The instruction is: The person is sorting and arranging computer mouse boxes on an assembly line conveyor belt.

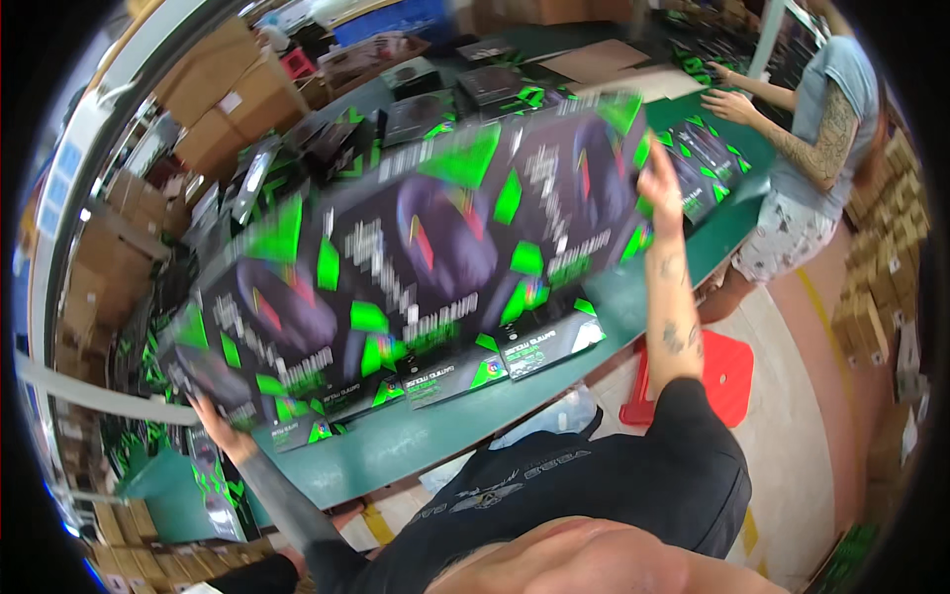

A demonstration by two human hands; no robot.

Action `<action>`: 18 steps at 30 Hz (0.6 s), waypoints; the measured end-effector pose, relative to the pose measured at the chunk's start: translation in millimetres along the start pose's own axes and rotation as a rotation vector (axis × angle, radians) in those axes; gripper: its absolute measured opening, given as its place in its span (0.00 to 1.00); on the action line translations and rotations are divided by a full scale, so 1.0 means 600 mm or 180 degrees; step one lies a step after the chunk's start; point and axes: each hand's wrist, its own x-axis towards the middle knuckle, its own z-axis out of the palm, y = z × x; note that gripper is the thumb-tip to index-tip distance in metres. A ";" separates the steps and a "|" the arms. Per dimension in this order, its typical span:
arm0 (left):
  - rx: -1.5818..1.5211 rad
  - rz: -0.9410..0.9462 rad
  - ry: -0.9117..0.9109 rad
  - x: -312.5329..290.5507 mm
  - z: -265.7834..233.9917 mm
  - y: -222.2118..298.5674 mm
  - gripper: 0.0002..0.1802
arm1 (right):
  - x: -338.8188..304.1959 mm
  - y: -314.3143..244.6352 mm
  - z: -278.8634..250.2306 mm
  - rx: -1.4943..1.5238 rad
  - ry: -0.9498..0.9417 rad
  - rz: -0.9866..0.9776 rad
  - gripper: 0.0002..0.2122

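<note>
Between my hands is a row of several black and green mouse boxes [450, 233], pressed side by side and blurred by motion. Each front shows a dark computer mouse. My left hand [220, 428] grips the row's near-left end, and my right hand [661, 186] clasps its far-right end, fingers against the box side. Just below the row, more mouse boxes [556, 342] lie on the green table [396, 445]. The held row hides part of the tabletop, so I cannot tell whether it touches the boxes beneath.
Further mouse boxes [416, 117] are heaped behind the row. Large cardboard cartons [223, 89] stand at the back left. On the right, a co-worker [826, 129] reaches over the table toward other boxes. A red stool [727, 376] stands on the floor at my right.
</note>
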 end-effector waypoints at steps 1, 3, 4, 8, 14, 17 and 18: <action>0.0089 0.0013 0.0058 0.009 0.079 0.040 0.29 | 0.087 0.010 0.012 0.0072 -0.0091 -0.0002 0.29; 0.0091 -0.0015 -0.0131 0.064 0.212 0.086 0.28 | 0.230 0.059 -0.008 -0.0020 -0.0094 0.0233 0.28; 0.0040 0.0184 -0.0939 0.138 0.227 0.080 0.29 | 0.294 0.073 -0.031 -0.0153 -0.0076 0.0421 0.28; 0.0029 0.0549 -0.0100 0.229 0.351 0.048 0.28 | 0.363 0.129 -0.050 -0.0873 0.1181 0.0813 0.18; 0.1870 0.1260 -0.1927 -0.012 0.353 -0.032 0.19 | 0.079 0.083 0.072 -0.1487 -0.0249 0.0912 0.12; 0.2764 0.1483 -0.4026 -0.141 0.371 -0.042 0.31 | -0.043 0.039 0.135 -0.2342 -0.2062 0.0618 0.20; 0.2785 0.1801 -0.4477 -0.174 0.374 -0.063 0.38 | -0.084 0.057 0.149 -0.2253 -0.2202 0.0676 0.21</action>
